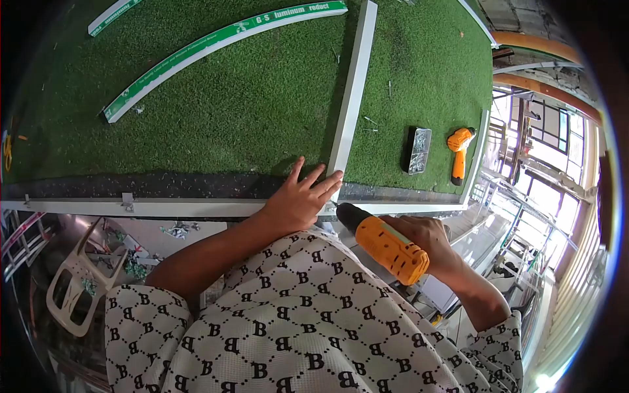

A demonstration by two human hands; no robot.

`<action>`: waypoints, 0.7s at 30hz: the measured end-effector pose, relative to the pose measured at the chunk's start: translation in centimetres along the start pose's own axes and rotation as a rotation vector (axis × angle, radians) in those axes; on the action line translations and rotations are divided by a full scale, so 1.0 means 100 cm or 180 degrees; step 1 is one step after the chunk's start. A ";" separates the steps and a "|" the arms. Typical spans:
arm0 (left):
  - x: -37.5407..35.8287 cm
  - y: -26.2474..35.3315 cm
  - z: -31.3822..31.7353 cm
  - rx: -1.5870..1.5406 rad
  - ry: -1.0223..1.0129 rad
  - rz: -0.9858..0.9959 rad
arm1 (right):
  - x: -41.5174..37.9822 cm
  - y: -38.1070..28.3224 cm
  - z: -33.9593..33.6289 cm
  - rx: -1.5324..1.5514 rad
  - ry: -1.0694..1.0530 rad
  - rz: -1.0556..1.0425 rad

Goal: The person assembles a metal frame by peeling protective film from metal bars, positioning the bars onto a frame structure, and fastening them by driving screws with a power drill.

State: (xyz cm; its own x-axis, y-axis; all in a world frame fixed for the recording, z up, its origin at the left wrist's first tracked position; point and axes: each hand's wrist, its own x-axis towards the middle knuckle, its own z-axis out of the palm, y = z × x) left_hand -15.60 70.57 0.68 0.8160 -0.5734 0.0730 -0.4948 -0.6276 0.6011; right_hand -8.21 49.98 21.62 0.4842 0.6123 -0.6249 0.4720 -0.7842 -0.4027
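My right hand [422, 237] is wrapped round an orange and black cordless drill [386, 249], its black chuck pointing to the upper left. The drill's tip is right at the joint where a white metal bar [354, 92] meets the white frame rail [196, 209] along the near edge. Spread over that same joint, my left hand [301, 200] lies with its fingers apart, fingertips on the bar's near end. The bar runs away from me across green artificial turf [229, 131].
A rectangular tray [417, 150] with small metal pieces and a second orange tool [460, 154] lie on the turf at right. Strips with green labels [223, 39] lie at upper left. Loose screws [371, 124] are scattered about. A plastic chair [82, 281] stands below left.
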 end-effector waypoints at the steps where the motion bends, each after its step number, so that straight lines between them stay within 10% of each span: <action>1: 0.000 0.000 0.000 0.0023 0.0033 0.0007 | 0.001 0.000 0.000 0.0129 0.0037 0.0024; 21: -0.001 0.000 -0.001 0.0002 0.0050 0.0080 | 0.004 0.009 0.009 -0.0149 -0.0074 -0.0021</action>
State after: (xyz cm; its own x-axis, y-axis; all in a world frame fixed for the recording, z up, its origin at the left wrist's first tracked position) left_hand -15.61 70.66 0.78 0.8080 -0.5806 0.1005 -0.5153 -0.6136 0.5983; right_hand -8.22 49.45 20.39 0.4640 0.6146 -0.6379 0.5093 -0.7743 -0.3755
